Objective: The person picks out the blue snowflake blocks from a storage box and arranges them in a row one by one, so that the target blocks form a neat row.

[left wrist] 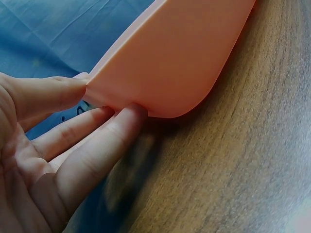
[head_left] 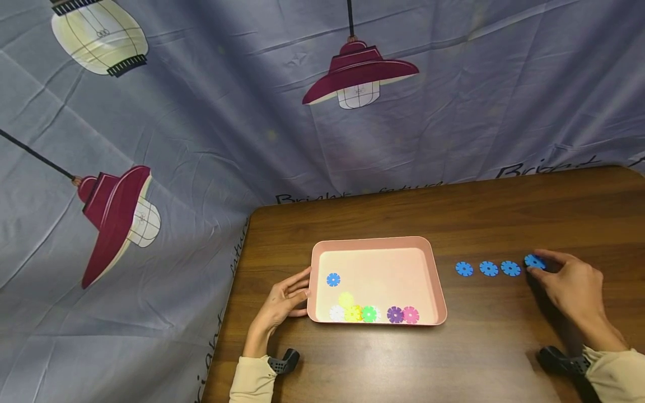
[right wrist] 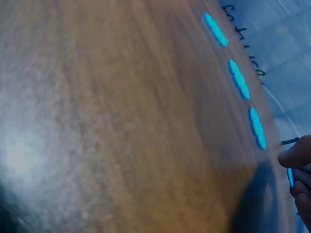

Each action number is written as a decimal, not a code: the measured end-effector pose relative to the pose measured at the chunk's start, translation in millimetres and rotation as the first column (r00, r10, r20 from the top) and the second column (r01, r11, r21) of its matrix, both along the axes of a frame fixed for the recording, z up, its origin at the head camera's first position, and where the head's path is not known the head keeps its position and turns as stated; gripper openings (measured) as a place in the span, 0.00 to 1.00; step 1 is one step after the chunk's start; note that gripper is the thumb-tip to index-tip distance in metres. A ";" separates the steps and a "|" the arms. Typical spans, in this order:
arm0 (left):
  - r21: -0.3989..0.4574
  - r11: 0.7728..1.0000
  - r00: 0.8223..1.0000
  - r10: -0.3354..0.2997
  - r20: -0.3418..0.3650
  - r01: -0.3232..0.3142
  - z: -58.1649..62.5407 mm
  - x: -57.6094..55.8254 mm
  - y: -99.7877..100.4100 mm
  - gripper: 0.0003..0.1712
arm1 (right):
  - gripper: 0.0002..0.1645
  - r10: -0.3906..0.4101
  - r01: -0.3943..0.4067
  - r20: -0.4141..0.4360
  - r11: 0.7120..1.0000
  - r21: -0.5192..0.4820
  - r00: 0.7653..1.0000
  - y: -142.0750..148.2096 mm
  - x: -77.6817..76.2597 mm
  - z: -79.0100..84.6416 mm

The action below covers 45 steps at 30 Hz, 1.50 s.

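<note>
In the head view my right hand (head_left: 576, 285) pinches a blue notched plastic disc (head_left: 534, 261) between thumb and fingertips. That disc (right wrist: 290, 177) shows edge-on in the right wrist view, tilted up beside the fingers. To its left, three like blue discs (head_left: 489, 268) lie in a row on the table. My left hand (head_left: 279, 299) is at the left side of a pink tray (head_left: 435, 280). Its extended fingers (left wrist: 104, 141) touch the tray's outer wall, with the thumb at the rim.
Inside the tray lie one blue disc (head_left: 333, 279) and, along the near wall, several others: white, yellow, a green disc (head_left: 369, 314), a purple disc (head_left: 395, 314) and a pink disc (head_left: 410, 315). The wooden table (head_left: 373, 358) ends at a grey-blue curtain (head_left: 227, 112) printed with lamps.
</note>
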<state>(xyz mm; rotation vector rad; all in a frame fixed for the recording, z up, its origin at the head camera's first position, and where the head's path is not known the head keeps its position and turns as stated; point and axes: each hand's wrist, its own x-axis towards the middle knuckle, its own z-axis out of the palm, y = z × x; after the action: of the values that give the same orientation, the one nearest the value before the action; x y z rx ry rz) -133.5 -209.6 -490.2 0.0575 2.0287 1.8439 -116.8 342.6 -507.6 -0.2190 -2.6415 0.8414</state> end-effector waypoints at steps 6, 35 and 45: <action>-0.001 1.000 1.000 0.000 0.000 0.000 -1.0 0.7 -0.2 0.34 | 0.21 0.004 -0.004 0.009 1.000 0.003 1.000 1.7 1.3 -5.4; 0.014 1.000 1.000 0.002 -0.006 -0.002 -1.1 -1.2 0.2 0.34 | 0.23 0.018 -0.019 0.071 1.000 0.012 0.997 2.6 -1.3 -6.2; 0.011 1.000 1.000 -0.001 -0.002 0.001 -1.1 -1.2 -0.1 0.34 | 0.24 0.029 -0.030 0.099 0.999 0.013 0.995 3.7 -1.9 -6.7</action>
<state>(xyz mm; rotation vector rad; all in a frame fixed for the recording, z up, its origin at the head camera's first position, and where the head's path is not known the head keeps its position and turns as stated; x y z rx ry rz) -134.7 -209.7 -491.3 0.0635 2.0189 1.8551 -118.7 346.3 -514.3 -0.2242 -2.7478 0.8414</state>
